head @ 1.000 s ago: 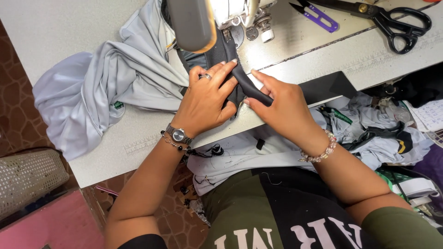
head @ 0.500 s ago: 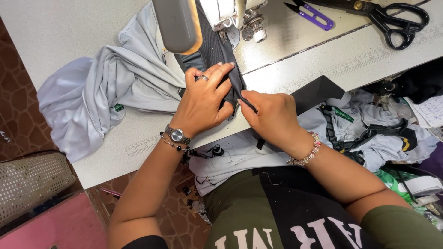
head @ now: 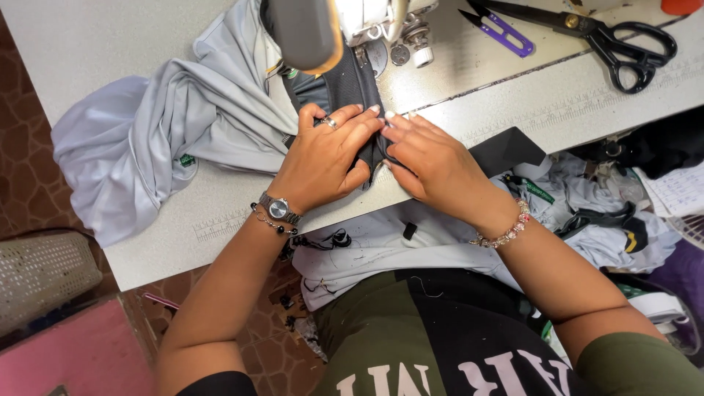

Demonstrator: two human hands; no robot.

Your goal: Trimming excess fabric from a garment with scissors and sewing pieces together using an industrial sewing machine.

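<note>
- You are pressing your left hand [head: 326,158] flat on the dark strip of fabric [head: 350,88], fingers spread and laid over it, not pinching; a ring is showing on one finger, a watch and a bead bracelet on the wrist.
- Your right hand [head: 433,161] is lying just beside it, fingertips meeting the left ones on the same strip at the table's front edge; palm down, nothing clasped.
- The dark strip is running from under your fingers up to the sewing machine [head: 330,26], which is standing at the far middle of the table.
- The table [head: 110,44] is showing a pale, speckled top with a ruler scale printed along its near edge.
- Grey cloth [head: 147,139] is bunching left of the machine and spilling over the table's left end.
- Black-handled scissors [head: 609,37] and purple thread snips [head: 502,33] are lying far right, well apart from your hands.
- A black patch [head: 506,150] is hanging at the front edge, near your right wrist.
- More grey and black cloth [head: 609,220] is piling at your right side.
- The floor [head: 22,176] is showing brown crazy-paving tile; a woven basket [head: 40,275] is sitting at lower left.
</note>
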